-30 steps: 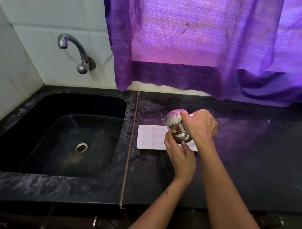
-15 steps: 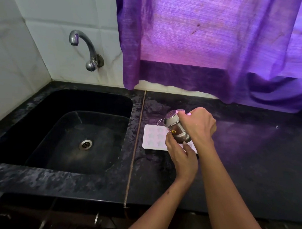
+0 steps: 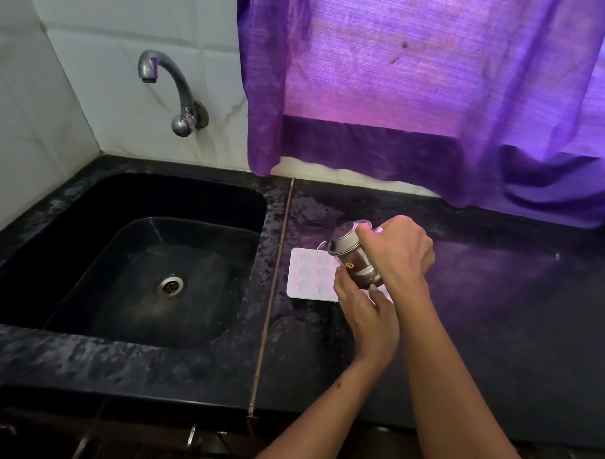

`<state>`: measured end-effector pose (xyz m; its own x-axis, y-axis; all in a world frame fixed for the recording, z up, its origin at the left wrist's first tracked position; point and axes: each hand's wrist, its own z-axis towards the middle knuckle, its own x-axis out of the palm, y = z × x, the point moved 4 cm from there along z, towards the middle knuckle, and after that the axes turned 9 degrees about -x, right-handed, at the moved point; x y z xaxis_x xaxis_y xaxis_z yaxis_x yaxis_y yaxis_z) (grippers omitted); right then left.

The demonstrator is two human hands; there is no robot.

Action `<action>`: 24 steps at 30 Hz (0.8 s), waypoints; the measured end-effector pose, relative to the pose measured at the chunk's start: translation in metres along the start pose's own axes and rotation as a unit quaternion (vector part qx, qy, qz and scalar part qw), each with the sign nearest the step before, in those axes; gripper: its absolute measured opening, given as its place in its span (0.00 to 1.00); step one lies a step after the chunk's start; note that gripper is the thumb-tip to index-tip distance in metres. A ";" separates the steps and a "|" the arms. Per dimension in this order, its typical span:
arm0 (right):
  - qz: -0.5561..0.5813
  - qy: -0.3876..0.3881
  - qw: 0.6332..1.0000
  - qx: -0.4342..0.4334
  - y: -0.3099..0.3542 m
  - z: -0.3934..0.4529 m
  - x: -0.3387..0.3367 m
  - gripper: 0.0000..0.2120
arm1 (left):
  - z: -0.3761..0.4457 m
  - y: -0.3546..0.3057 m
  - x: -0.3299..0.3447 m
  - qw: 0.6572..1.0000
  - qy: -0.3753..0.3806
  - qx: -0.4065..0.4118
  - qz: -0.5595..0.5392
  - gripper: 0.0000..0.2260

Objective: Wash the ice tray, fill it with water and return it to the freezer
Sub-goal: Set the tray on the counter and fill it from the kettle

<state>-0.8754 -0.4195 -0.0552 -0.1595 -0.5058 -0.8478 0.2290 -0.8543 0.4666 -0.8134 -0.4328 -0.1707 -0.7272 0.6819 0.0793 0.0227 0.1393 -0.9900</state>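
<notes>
A white ice tray [image 3: 310, 274] with star-shaped moulds lies flat on the black counter, just right of the sink. My right hand [image 3: 396, 253] grips a steel cup [image 3: 348, 255] from above and tilts its mouth left over the tray. A thin stream of water [image 3: 320, 245] runs from the rim into the tray. My left hand [image 3: 366, 314] reaches up from below, its thumb and fingers pinching the cup's base. Both hands hide the tray's right part.
The black sink [image 3: 88, 228] with its drain [image 3: 170, 285] lies to the left, under a wall tap [image 3: 169, 84] that is not running. A purple curtain [image 3: 436, 96] hangs behind the counter. Bare black counter [image 3: 514, 305] stretches to the right.
The cup has tipped a little further over the tray and a thin stream of water now shows at its rim. Both hands keep their hold; the tray has not moved.
</notes>
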 end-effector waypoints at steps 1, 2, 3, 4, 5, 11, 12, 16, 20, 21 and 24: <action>-0.001 -0.001 1.000 0.001 0.000 0.000 0.000 0.17 | 0.001 0.000 0.000 1.000 0.000 -0.001 0.000 0.28; 0.000 -0.003 1.000 0.001 -0.001 0.000 0.001 0.17 | 0.001 0.000 0.000 1.000 -0.001 0.000 -0.001 0.28; 0.001 -0.005 1.000 0.001 -0.001 0.000 0.001 0.17 | 0.001 0.000 0.000 1.000 -0.002 0.002 -0.001 0.28; 0.002 -0.008 1.000 0.003 -0.002 0.001 0.001 0.17 | 0.000 -0.001 0.000 1.000 -0.002 0.002 0.000 0.28; 0.003 -0.009 1.000 0.004 -0.003 0.001 0.002 0.17 | 0.000 -0.001 -0.001 1.000 -0.003 0.002 -0.001 0.28; 0.023 -0.014 0.999 0.020 -0.010 -0.001 0.000 0.18 | -0.007 -0.007 -0.002 1.000 -0.004 0.013 0.016 0.30; 0.031 -0.015 0.999 0.022 -0.013 -0.001 -0.001 0.18 | -0.009 -0.008 -0.002 1.000 -0.004 0.016 0.020 0.30; 0.075 -0.017 0.996 0.036 -0.026 -0.004 -0.008 0.19 | -0.014 -0.010 0.001 0.998 -0.007 0.040 0.046 0.31; 0.121 -0.026 0.991 0.055 -0.046 -0.005 -0.020 0.21 | -0.021 -0.014 0.009 0.996 -0.007 0.065 0.063 0.30; 0.131 -0.031 0.989 0.059 -0.051 -0.005 -0.023 0.21 | -0.023 -0.015 0.012 0.995 -0.003 0.071 0.063 0.30; 0.142 -0.044 0.986 0.075 -0.069 -0.006 -0.034 0.23 | -0.031 -0.014 0.024 0.996 0.016 0.074 0.056 0.29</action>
<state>-0.8801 -0.3430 -0.0600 -0.1931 -0.7295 -0.6561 0.1329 -0.6820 0.7192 -0.8099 -0.3961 -0.1509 -0.7033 0.7102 -0.0309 -0.0012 -0.0446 -0.9990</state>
